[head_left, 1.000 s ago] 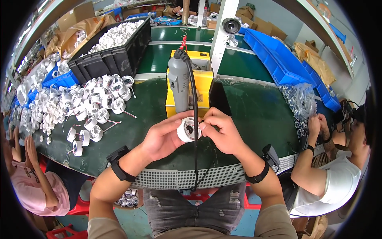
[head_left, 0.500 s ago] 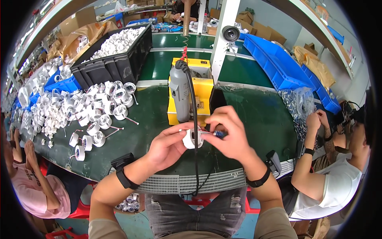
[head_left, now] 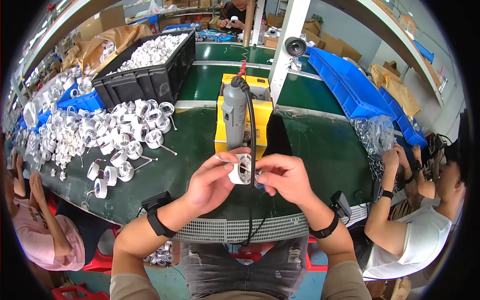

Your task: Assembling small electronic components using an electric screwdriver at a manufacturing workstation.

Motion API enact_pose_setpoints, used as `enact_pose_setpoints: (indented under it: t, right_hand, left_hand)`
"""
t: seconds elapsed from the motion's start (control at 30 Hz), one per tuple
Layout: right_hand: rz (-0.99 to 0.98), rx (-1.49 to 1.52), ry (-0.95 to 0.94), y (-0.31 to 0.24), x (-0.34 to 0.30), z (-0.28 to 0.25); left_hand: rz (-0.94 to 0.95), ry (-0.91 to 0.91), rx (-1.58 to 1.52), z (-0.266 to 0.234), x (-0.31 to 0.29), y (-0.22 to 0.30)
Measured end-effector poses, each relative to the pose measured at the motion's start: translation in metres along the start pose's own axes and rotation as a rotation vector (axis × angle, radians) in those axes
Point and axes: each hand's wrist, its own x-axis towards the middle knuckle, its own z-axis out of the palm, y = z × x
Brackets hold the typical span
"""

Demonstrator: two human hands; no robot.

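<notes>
White plastic ring housing (head_left: 242,170), round, hollow: left hand (head_left: 212,181) grip holding it; right hand (head_left: 283,178) pinching inside rim

Bare green table (head_left: 320,150) lies open right of the hands; white housings (head_left: 117,135) crowd the left, grey tool (head_left: 234,117) blocks ahead.

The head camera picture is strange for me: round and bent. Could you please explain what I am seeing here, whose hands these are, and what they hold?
The camera sits on a person's head and looks down, so its wide lens bends straight edges. The two forearms from the bottom are that person's own. The left hand holds a small white round housing; the right hand pinches something small at its opening. Behind hangs a grey power tool before a yellow box. On the green table lie many similar white housings. Other people sit at both sides.
</notes>
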Motion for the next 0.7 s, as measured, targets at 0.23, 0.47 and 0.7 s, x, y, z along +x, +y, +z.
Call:
enact_pose_setpoints:
  t: [0.23,0.47,0.7]
  right_hand:
    - [-0.066,-0.029,0.190,0.015,0.005,0.023]
    - [-0.418,-0.417,0.326,0.025,0.006,0.028]
    - [-0.143,0.057,0.265,0.033,0.005,0.027]
  left_hand:
    - [-0.066,0.050,0.033,0.008,0.000,0.007]
    - [-0.047,0.039,0.107,0.007,-0.003,-0.002]
    - [-0.067,0.062,0.309,0.021,-0.001,-0.006]
